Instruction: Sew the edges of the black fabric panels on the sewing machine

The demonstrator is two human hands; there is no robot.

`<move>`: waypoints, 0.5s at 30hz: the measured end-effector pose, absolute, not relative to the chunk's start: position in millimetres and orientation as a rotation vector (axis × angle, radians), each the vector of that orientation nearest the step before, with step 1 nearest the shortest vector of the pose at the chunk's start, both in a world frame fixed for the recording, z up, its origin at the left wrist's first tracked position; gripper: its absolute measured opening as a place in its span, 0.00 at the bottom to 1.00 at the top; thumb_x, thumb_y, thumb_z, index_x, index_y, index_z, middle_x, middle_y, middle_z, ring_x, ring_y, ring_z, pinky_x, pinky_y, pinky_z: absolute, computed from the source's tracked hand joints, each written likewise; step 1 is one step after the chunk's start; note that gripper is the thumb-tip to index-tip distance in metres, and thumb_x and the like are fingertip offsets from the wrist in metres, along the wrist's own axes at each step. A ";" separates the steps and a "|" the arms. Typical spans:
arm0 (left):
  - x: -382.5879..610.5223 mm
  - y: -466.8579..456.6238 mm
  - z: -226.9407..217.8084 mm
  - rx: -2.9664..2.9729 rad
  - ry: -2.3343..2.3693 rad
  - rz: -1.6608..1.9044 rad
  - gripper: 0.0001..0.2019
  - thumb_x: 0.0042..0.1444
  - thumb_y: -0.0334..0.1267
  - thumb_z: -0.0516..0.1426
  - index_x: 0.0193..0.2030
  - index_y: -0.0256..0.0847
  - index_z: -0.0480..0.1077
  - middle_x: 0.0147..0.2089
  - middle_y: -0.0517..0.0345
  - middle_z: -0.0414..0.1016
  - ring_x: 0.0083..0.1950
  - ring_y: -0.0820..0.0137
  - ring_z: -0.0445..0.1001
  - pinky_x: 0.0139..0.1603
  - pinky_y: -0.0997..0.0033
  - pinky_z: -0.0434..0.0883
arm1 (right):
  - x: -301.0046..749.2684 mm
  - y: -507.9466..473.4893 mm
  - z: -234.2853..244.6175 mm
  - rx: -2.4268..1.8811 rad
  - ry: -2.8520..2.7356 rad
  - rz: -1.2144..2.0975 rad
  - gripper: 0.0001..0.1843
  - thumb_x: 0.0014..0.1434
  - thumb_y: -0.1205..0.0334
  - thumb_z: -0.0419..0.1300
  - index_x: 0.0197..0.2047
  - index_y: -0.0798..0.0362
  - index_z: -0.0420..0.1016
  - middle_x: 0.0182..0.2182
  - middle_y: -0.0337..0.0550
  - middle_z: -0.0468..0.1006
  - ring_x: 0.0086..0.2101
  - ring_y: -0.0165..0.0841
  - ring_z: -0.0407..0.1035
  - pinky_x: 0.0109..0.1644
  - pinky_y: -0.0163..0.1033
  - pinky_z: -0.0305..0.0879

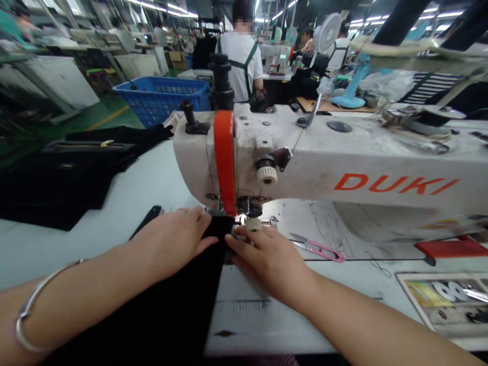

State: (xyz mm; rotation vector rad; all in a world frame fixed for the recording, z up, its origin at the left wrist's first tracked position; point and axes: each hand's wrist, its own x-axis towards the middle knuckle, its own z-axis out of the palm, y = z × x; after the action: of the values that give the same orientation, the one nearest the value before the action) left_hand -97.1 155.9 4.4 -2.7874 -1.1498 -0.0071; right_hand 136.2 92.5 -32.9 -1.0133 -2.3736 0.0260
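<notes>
A long piece of black fabric [179,305] runs from the front of the table up to the needle area of a white sewing machine [305,162]. My left hand [173,239] lies on the fabric left of the presser foot, thumb spread away from the fingers, a bangle on its wrist. At the fabric's right edge, just in front of the foot, my right hand [263,254] has its fingers drawn together on the cloth; their tips are partly hidden. Behind my left hand a dark-handled tool [147,219] shows in part. Pink thread snips [318,249] rest right of my right hand.
Dark garments with a zipper [84,157] are piled on the left of the table. Beyond stands a blue basket [163,91]. A parts tray [407,290] and a red object [452,248] lie at right. A person in white [244,61] sits ahead.
</notes>
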 end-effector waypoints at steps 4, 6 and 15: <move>-102.4 132.3 -18.8 -2.793 -0.804 -0.088 0.18 0.67 0.30 0.49 0.60 0.29 0.68 0.59 0.38 0.73 0.61 0.51 0.72 0.61 0.48 0.71 | 135.2 89.5 -32.8 -0.913 -2.422 0.024 0.13 0.69 0.69 0.55 0.52 0.55 0.79 0.48 0.49 0.80 0.42 0.39 0.73 0.46 0.45 0.73; -104.4 126.9 -27.7 -2.868 -0.700 -0.216 0.23 0.64 0.22 0.44 0.64 0.31 0.64 0.65 0.44 0.69 0.66 0.60 0.67 0.68 0.57 0.67 | 135.0 87.5 -32.4 -0.867 -2.434 0.069 0.13 0.69 0.70 0.55 0.51 0.57 0.78 0.46 0.49 0.81 0.43 0.39 0.74 0.47 0.45 0.73; -104.0 148.6 -30.0 -2.999 -0.698 -0.284 0.23 0.64 0.22 0.45 0.64 0.32 0.65 0.64 0.47 0.71 0.67 0.64 0.67 0.70 0.60 0.64 | 130.1 86.9 -32.8 -0.899 -2.429 0.088 0.13 0.69 0.70 0.52 0.49 0.60 0.78 0.46 0.52 0.81 0.44 0.40 0.74 0.46 0.46 0.74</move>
State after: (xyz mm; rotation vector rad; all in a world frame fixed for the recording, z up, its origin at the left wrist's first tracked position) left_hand -104.0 148.6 -30.0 -2.9994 -0.6985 -0.2845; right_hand 130.1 86.9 -32.8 -0.8995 -2.4285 0.0878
